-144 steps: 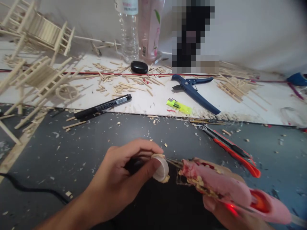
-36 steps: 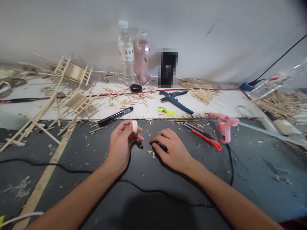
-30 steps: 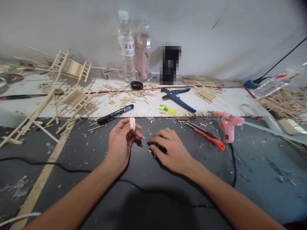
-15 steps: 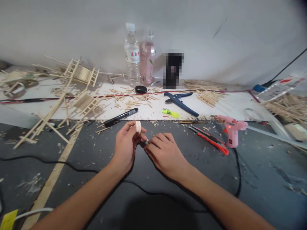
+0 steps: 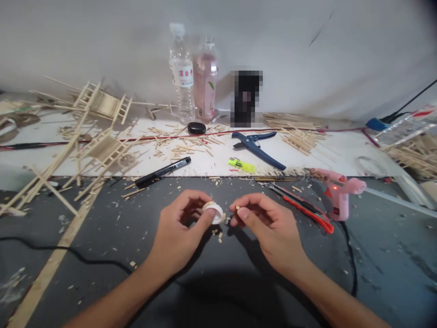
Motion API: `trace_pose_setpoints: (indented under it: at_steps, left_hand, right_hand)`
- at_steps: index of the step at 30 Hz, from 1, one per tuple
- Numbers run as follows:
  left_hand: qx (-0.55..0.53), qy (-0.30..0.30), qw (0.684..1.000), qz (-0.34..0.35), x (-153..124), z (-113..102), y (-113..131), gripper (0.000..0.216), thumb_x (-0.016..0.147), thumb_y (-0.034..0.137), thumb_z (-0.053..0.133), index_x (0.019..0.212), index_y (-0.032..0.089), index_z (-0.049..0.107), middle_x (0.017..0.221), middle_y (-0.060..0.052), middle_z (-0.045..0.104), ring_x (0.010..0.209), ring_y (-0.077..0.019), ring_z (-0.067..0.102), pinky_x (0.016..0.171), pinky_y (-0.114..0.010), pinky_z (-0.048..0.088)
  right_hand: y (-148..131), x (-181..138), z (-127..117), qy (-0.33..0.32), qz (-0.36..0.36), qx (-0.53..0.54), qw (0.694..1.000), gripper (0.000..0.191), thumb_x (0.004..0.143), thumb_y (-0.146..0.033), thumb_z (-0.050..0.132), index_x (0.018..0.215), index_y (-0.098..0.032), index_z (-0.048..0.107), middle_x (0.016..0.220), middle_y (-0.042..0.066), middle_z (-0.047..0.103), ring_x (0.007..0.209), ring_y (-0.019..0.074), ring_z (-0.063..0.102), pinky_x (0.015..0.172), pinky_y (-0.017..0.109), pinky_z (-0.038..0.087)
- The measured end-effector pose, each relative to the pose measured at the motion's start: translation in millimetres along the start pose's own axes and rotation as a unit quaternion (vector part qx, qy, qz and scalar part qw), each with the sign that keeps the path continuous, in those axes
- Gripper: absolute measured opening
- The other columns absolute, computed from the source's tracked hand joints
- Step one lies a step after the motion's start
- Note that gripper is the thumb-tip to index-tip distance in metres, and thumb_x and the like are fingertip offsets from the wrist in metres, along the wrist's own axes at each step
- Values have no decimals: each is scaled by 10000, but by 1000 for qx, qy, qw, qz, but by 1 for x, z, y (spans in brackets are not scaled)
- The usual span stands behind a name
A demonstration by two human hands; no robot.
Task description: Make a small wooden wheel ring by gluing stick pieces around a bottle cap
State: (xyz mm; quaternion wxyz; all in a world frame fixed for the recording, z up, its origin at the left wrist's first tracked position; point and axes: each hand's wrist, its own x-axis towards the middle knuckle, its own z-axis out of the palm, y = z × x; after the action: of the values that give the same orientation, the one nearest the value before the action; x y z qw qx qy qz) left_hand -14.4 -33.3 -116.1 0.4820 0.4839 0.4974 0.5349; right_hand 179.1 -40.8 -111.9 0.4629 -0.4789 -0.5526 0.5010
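Note:
My left hand (image 5: 180, 230) is closed on a small white ring (image 5: 213, 212), held between thumb and fingers just above the dark mat (image 5: 102, 237). Bits of wood stick to the ring's edge. My right hand (image 5: 269, 228) is beside it, pinching a tiny wooden piece (image 5: 237, 208) between thumb and forefinger, a little to the right of the ring. A few small wood chips (image 5: 218, 235) lie on the mat below the ring.
A pink glue gun (image 5: 336, 191) stands at the right with its light on, beside a red utility knife (image 5: 303, 207). On the white board (image 5: 211, 157) lie blue cutters (image 5: 257, 146), a yellow lighter (image 5: 241, 165), a black marker (image 5: 164, 171), stick models (image 5: 102, 146) and two bottles (image 5: 193, 77).
The glue gun has left my right hand and now stands at the right. My right hand picked a tiny wooden piece off the mat, and both hands came toward me.

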Motion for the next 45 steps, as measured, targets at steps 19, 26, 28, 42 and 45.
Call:
trace_pose_setpoints:
  at_steps: [19, 26, 28, 42, 45]
  left_hand:
    - [250, -29, 948, 195, -10, -4, -7, 108, 883, 265, 790, 968, 325, 819, 856, 4, 811, 689, -187, 741, 668, -258, 598]
    - [249, -45, 943, 217, -9, -4, -5, 150, 900, 222, 763, 989, 328, 819, 877, 18, 821, 709, -167, 756, 670, -222, 580]
    - [245, -48, 943, 221, -8, -5, -4, 158, 904, 214, 760, 1001, 324, 820, 891, 15, 825, 725, -167, 762, 682, -217, 579]
    - [254, -74, 933, 245, -8, -4, -2, 129, 934, 199, 752, 1025, 287, 777, 922, 30, 831, 732, -126, 764, 728, -183, 591]
    - [270, -84, 924, 257, -7, -4, -1, 175, 922, 141, 748, 1038, 272, 751, 940, 41, 830, 756, -106, 766, 740, -162, 595]
  right_hand:
    - [-13, -3, 4, 48, 80, 42, 995, 33, 785, -253, 869, 795, -248, 838, 687, -4, 764, 584, 116, 631, 520, 196, 508]
    - [-9, -3, 8, 23, 164, 164, 972, 185, 651, -151, 953, 758, -265, 856, 679, -19, 761, 603, 82, 611, 553, 135, 494]
    - [-9, -3, 8, 19, 177, 185, 967, 199, 630, -145, 967, 744, -263, 855, 670, -23, 754, 596, 71, 599, 547, 119, 483]
    - [-9, -3, 7, 0, 212, 231, 950, 199, 621, -136, 975, 737, -236, 848, 681, -20, 760, 624, 72, 626, 578, 113, 505]
    - [-8, -2, 7, -4, 218, 237, 947, 185, 631, -141, 972, 732, -230, 844, 681, -22, 762, 630, 66, 629, 584, 104, 501]
